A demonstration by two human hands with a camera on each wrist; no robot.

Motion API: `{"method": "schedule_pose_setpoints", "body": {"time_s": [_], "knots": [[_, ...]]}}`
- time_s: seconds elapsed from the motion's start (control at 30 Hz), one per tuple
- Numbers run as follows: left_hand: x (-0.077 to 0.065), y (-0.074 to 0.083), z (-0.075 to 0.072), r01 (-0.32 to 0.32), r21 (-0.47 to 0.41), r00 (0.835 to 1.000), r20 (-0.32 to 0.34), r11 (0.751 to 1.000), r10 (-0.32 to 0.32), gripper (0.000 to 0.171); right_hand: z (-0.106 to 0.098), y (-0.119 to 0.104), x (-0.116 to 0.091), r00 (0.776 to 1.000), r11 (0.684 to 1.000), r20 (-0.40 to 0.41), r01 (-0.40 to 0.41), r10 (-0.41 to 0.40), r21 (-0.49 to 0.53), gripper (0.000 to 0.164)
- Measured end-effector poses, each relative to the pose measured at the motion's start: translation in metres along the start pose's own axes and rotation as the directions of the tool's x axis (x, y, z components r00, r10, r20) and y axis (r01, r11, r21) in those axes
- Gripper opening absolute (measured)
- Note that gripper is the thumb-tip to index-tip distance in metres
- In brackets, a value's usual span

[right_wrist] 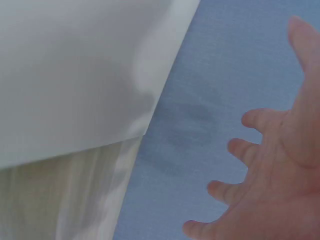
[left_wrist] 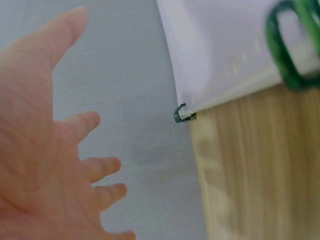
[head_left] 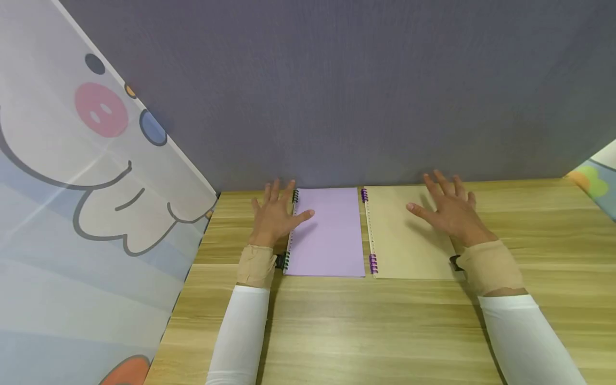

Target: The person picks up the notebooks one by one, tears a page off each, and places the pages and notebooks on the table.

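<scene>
Two spiral notebooks lie side by side near the back of the table. On the left is a lilac notebook (head_left: 327, 235) with green rings (left_wrist: 295, 45) along its left side. The cream notebook (head_left: 409, 240) has purple rings (head_left: 373, 263), also on its left side. My left hand (head_left: 273, 218), fingers spread, hovers over the lilac notebook's left edge, its thumb above the page. Over the cream notebook's right part my right hand (head_left: 454, 214) is spread too, casting a shadow on the page. Both wrist views show empty palms, with spread fingers (right_wrist: 245, 150) apart from the paper.
A grey upright panel (head_left: 337, 96) stands along the back of the wood-grain table (head_left: 366, 326). At the left is a cartoon-printed sheet (head_left: 96, 214). Another printed sheet (head_left: 594, 182) shows at the far right. A narrow strip of table separates the notebooks.
</scene>
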State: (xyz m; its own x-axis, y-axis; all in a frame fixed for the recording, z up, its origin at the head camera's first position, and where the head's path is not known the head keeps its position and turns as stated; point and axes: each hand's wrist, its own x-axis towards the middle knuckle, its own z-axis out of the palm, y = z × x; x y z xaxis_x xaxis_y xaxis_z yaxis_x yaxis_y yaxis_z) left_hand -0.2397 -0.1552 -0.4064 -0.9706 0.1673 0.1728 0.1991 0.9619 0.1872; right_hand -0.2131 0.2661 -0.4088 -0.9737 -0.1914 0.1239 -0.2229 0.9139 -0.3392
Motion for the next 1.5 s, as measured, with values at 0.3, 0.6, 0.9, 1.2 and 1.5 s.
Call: {"method": "schedule_pose_setpoints", "body": {"time_s": [0.3,0.6,0.9,1.2,1.5], "knots": [[-0.004,0.024,-0.011,-0.18,-0.153,0.974,0.107,0.972,0.198,0.065,-0.004,-0.02,0.001,0.992,0.99,0.047,0.112,-0.116,0.089,0.082],[-0.014,0.062,-0.001,-0.287,-0.132,0.885,0.343,0.949,0.315,0.076,0.007,-0.053,0.002,0.96,0.956,0.074,0.26,-0.271,0.137,0.061],[-0.023,0.079,0.01,-0.285,-0.048,0.854,0.44,0.957,0.276,0.081,0.022,-0.081,-0.001,0.908,0.907,0.13,0.367,-0.397,0.208,0.045],[-0.027,0.085,0.014,-0.278,0.018,0.868,0.432,0.96,0.243,0.083,0.045,-0.103,-0.005,0.863,0.864,0.174,0.418,-0.474,0.279,0.035],[-0.026,0.086,0.015,-0.298,0.005,0.869,0.415,0.955,0.269,0.082,0.051,-0.123,-0.001,0.838,0.854,0.21,0.446,-0.503,0.267,0.035]]}}
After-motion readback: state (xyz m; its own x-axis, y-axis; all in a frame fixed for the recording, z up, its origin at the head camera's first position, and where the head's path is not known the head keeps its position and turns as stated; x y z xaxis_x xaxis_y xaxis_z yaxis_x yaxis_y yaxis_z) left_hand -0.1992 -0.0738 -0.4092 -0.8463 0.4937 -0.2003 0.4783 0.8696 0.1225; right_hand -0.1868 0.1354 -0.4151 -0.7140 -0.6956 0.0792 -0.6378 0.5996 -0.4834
